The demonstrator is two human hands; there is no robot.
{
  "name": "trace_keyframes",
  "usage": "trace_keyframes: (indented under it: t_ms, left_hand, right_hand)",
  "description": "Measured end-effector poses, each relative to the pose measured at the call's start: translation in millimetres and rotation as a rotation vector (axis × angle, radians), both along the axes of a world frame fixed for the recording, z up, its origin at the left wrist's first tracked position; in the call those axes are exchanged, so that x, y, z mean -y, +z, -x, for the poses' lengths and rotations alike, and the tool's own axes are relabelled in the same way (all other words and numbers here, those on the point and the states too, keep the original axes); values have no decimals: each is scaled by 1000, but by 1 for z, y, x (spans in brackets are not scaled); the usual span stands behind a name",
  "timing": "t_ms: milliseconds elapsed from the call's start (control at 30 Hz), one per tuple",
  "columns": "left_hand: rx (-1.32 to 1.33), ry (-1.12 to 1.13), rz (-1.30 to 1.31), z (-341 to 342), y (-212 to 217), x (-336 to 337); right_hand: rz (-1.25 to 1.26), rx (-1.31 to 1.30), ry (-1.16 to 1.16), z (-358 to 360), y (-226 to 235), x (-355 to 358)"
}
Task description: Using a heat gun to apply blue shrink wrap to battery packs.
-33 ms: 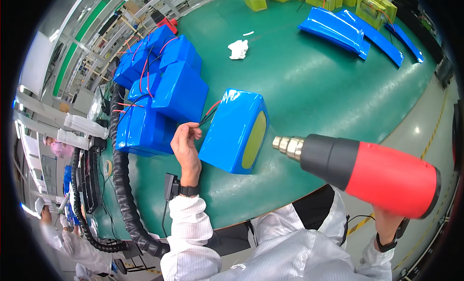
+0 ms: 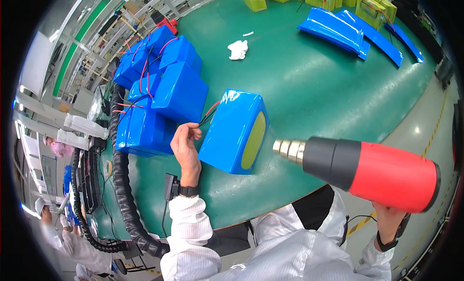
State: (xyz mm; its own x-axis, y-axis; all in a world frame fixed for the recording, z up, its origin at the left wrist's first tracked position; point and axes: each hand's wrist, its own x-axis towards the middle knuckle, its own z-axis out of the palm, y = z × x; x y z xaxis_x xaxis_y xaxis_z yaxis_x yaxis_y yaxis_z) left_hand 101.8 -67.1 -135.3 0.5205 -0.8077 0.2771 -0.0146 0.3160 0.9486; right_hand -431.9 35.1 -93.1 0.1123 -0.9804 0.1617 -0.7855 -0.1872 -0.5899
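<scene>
Head view: the left hand (image 2: 184,148) pinches the red and black wires (image 2: 209,112) of a blue-wrapped battery pack (image 2: 227,128) lying on the green desk (image 2: 314,87), just right of that hand. The right hand (image 2: 390,223) grips the handle of a red heat gun (image 2: 372,170), its nozzle pointing at the pack's yellow-green end, close but apart.
</scene>
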Motion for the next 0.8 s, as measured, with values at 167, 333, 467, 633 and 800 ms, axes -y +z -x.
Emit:
trace_keyframes:
  t_ms: [167, 333, 467, 633, 800]
  left_hand:
    - [41, 8, -18, 3, 3, 0]
    - [94, 13, -30, 4, 5, 3]
    - [176, 25, -84, 3, 6, -1]
    - [336, 78, -89, -1, 4, 0]
    - [680, 155, -118, -7, -5, 1]
  right_hand:
    - [41, 348, -23, -18, 3, 0]
    - [-138, 424, 27, -35, 7, 2]
    - [37, 235, 150, -52, 9, 14]
    - [-36, 248, 183, -59, 6, 18]
    - [71, 278, 100, -64, 0, 26]
